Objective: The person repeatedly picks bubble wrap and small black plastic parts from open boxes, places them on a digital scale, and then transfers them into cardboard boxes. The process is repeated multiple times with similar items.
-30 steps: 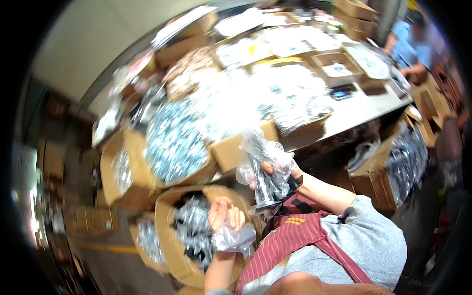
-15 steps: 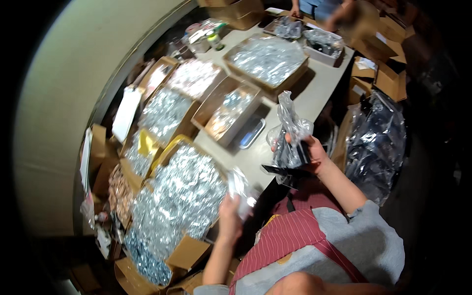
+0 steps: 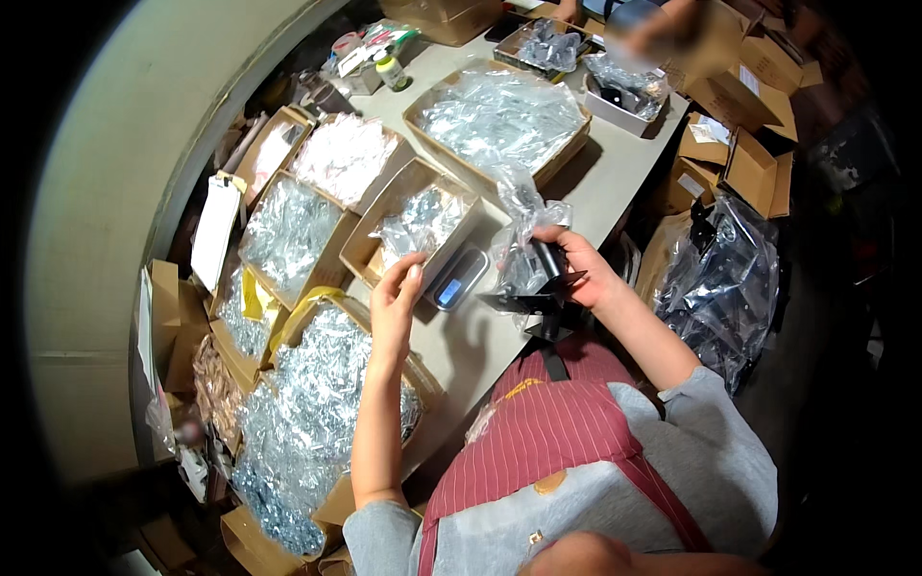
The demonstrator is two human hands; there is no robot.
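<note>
My right hand [image 3: 588, 269] grips black bracket-like parts [image 3: 533, 303], with flat plates and a tube, together with crumpled clear plastic bags [image 3: 519, 269]. They are held up over the table's near edge. My left hand [image 3: 392, 302] is at the near side of a small open carton [image 3: 461, 226], its thumb and fingers drawn together. A clear packet [image 3: 396, 238] lies in the carton just beyond those fingertips; whether the fingers hold anything is hidden. Beside the carton, a small digital scale [image 3: 456, 280] with a lit blue display sits on the table.
A large carton of shiny clear packets [image 3: 317, 384] stands at the near left. More filled cartons, including a wide one [image 3: 499, 113], line the table [image 3: 615, 178]. A big bag of black parts [image 3: 725, 278] is at right. Another person's hand [image 3: 663, 29] shows at the far end.
My left hand has moved forward from the large carton's edge to the small carton. The clear packet it carried no longer shows in its grip. The black parts have shifted slightly left.
</note>
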